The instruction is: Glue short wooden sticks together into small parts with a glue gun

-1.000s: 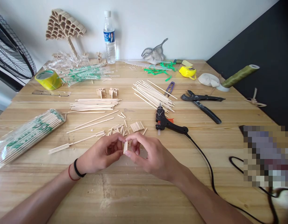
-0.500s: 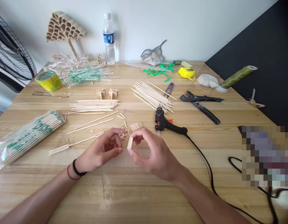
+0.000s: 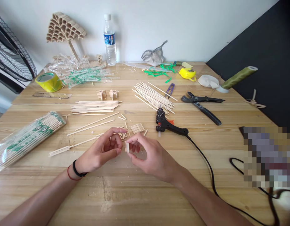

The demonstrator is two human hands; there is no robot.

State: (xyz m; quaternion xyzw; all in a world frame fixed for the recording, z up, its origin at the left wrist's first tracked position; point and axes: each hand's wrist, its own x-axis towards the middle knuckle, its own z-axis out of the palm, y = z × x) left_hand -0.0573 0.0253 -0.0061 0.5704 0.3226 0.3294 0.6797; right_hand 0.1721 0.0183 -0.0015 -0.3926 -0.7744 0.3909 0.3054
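Between the thumb and index finger of my right hand (image 3: pixel 147 153) is a small block of short wooden sticks (image 3: pixel 127 147), set side by side and held upright. Just left of it, my left hand (image 3: pixel 107 149) curves with thumb and index finger apart, holding nothing that I can see. Behind the hands lies a flat panel of short sticks (image 3: pixel 137 128), with loose cut stick pieces (image 3: pixel 123 135) partly hidden by my left fingers. A black glue gun (image 3: pixel 168 124) rests to the right of my right hand.
Long sticks (image 3: pixel 95 106) lie in piles, and a bag of sticks (image 3: pixel 29 139) is at left. Black cutters (image 3: pixel 202 106) and purple snips (image 3: pixel 169 90) lie right of centre. The glue gun's cord (image 3: pixel 210 169) runs past my right forearm. A water bottle (image 3: pixel 109 44) stands behind.
My right hand has moved slightly left with the stick block, bringing it nearer my left hand and turning it more upright. More of the flat panel behind now shows.
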